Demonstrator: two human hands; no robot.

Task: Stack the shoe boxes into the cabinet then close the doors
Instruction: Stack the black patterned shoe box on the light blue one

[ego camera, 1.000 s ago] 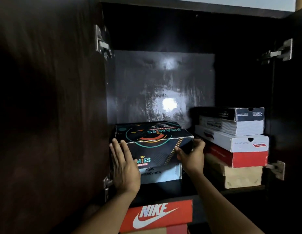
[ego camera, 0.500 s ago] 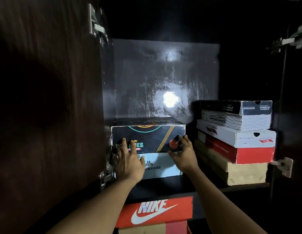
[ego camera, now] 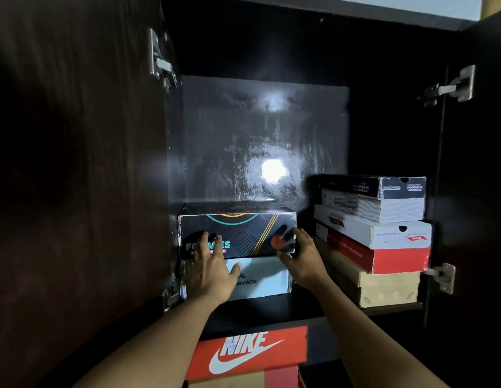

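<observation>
Your left hand (ego camera: 212,273) is flat and wide open. Its fingers are spread straight up the front face of the black cardboard shoe box with teal and yellow graphics (ego camera: 238,233) and press on its left half, gripping nothing. Your right hand (ego camera: 302,259) sits at that box's front right corner. The fingers are only lightly bent and laid against the face, and the thumb is down by the bottom edge. It is contact, not a wrap-around hold.

The black box lies level, long side facing you, and sits squarely on a white shoe box with dark lettering (ego camera: 260,278) directly beneath it. Both are on the shelf of the dark wooden cabinet (ego camera: 271,309), and the black box's left end is close against the cabinet's side wall.

Just right of the black box stands a taller stack turned slightly askew:
- a navy-and-white box (ego camera: 383,189) on top
- a white box with a wavy pattern (ego camera: 394,210) under it
- a white-lidded box (ego camera: 389,233)
- a red one (ego camera: 394,259)
- a plain tan cardboard box (ego camera: 383,287) at the bottom

Below the black box, under the shelf, an orange box with a white swoosh (ego camera: 249,351) faces you.

The left door (ego camera: 75,191) and the right door (ego camera: 478,191) flank the black box, and both stand swung open with their metal hinges exposed.
</observation>
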